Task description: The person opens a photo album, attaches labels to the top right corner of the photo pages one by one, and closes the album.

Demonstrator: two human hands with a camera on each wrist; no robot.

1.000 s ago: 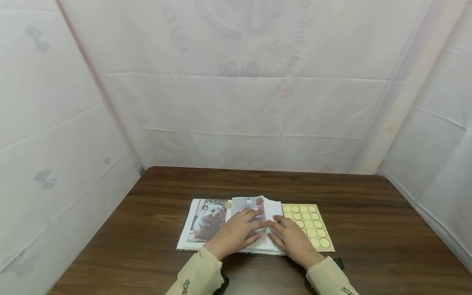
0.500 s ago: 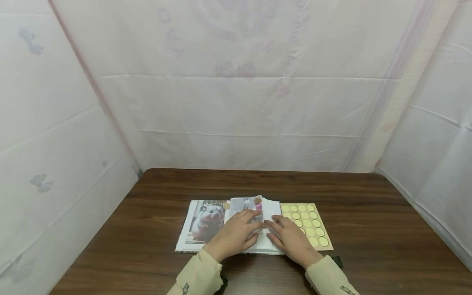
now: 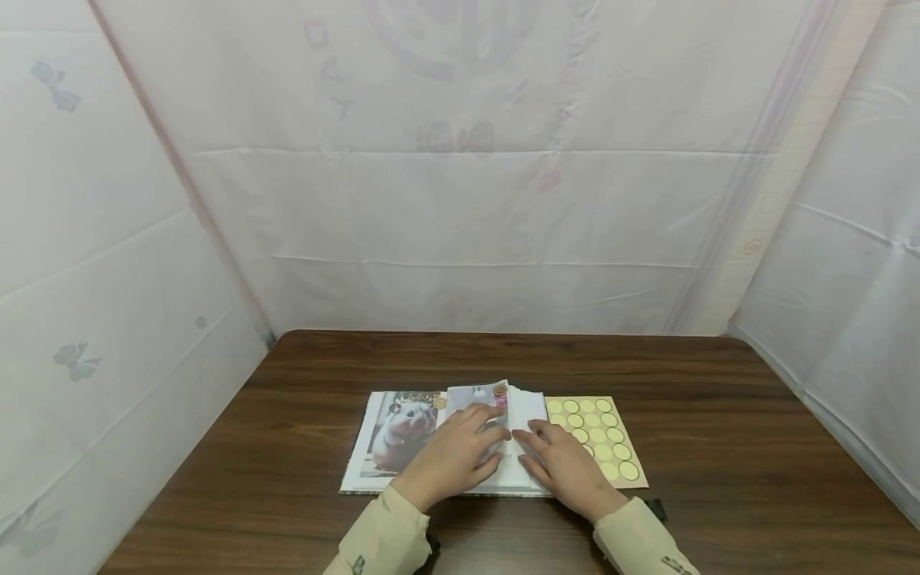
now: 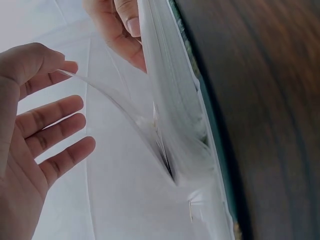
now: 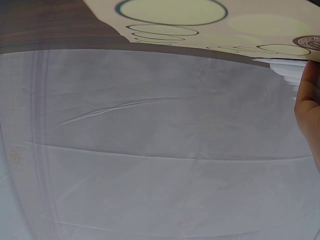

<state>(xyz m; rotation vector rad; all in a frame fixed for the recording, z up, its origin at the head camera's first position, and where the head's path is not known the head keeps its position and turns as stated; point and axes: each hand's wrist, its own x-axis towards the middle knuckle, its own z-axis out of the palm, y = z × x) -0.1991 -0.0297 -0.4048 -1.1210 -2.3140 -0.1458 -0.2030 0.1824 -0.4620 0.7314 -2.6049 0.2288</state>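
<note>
An open picture book point(image 3: 356, 471) lies on the table, a crowned hamster picture point(image 3: 402, 439) on its left page. My left hand point(image 3: 449, 455) pinches the edge of a raised page point(image 4: 115, 102) between thumb and index finger. In the left wrist view that page bows up from the binding, and the other fingers spread apart. My right hand point(image 3: 571, 471) rests on the right-hand page stack point(image 4: 177, 100), fingers slightly bent, thumb along the pages. A round brown sticker point(image 3: 500, 390) shows at the raised page's upper corner.
A yellow sheet of round stickers point(image 3: 614, 453) sticks out at the book's right side, partly behind my right hand. The dark wooden table point(image 3: 719, 415) is enclosed by pale cloth walls point(image 3: 460, 216). A dark object point(image 3: 657, 509) sits beside my right cuff.
My left hand has drifted slightly left with the raised page, and more of the page beneath shows. My right hand stays on the book. The head view has shifted a little.
</note>
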